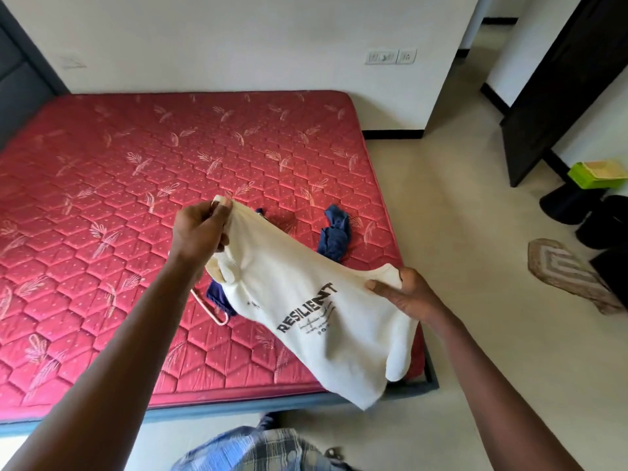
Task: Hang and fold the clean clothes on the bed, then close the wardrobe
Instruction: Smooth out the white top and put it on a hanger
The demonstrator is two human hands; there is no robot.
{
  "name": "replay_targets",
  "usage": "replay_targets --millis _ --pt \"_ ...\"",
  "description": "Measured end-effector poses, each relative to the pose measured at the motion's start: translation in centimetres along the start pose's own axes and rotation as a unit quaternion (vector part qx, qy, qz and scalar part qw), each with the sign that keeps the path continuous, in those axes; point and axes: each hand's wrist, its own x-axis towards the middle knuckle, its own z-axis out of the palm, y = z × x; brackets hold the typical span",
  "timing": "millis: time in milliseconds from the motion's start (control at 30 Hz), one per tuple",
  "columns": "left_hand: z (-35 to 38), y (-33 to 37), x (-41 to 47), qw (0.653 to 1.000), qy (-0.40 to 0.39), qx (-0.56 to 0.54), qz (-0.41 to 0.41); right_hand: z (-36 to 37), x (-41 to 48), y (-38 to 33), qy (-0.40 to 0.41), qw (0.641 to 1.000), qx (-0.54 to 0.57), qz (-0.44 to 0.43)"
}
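I hold a cream T-shirt [306, 300] with black "RESILIENT" print up over the near right corner of the red quilted mattress [119, 198]. My left hand [200, 229] pinches one upper edge of the shirt. My right hand [404, 294] grips the opposite edge, thumb on top. Under the shirt lies a dark blue garment [334, 236], partly hidden, another piece of it showing lower left. A pale hanger [210, 311] pokes out beneath the shirt on the mattress.
The bed frame edge [238, 406] runs along the near side. To the right is tiled floor with a patterned mat [564, 270], black stools [571, 205] and a green box [598, 175]. A dark door [557, 96] stands open at the far right.
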Motion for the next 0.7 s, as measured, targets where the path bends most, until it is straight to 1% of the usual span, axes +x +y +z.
replay_targets --millis 100,133,167,233,300,333,367,400,433,533,600,700 --pt "1.1 1.6 0.9 0.996 0.028 -0.081 -0.008 0.4 1.5 1.4 0.048 0.996 -0.051 0.049" --pt "1.6 1.9 1.4 0.994 0.028 -0.104 -0.011 0.7 2.1 2.2 0.050 0.995 -0.057 0.066" --pt "2.1 2.1 1.9 0.992 0.018 -0.122 -0.011 1.3 2.4 2.6 0.042 0.995 -0.038 0.081" --pt "3.3 2.6 2.8 0.989 -0.014 -0.149 -0.013 2.8 2.9 2.8 0.044 0.988 0.052 0.135" --pt "4.2 3.0 4.6 0.986 -0.030 -0.163 -0.017 3.7 3.7 2.0 0.048 0.968 0.156 0.193" --pt "4.4 3.0 5.8 0.987 -0.033 -0.158 -0.025 3.8 4.5 1.6 0.065 0.958 0.190 0.207" --pt "4.5 3.0 7.0 0.988 -0.032 -0.148 -0.037 3.7 5.6 1.4 0.095 0.952 0.201 0.210" --pt "4.5 2.8 8.7 0.989 -0.032 -0.136 -0.052 3.3 7.1 1.3 0.129 0.951 0.201 0.197" --pt "4.5 2.6 10.2 0.989 -0.030 -0.126 -0.069 2.6 8.4 0.5 0.161 0.954 0.178 0.178" --pt "4.5 2.5 14.3 0.988 -0.020 -0.118 -0.102 0.1 12.7 -0.9 0.263 0.954 0.112 0.089" --pt "4.7 2.8 16.7 0.985 -0.013 -0.129 -0.112 -1.9 13.7 -5.3 0.322 0.945 0.050 0.032" --pt "4.7 3.6 19.4 0.981 0.005 -0.162 -0.110 -4.5 13.6 -11.6 0.397 0.917 -0.002 -0.047"
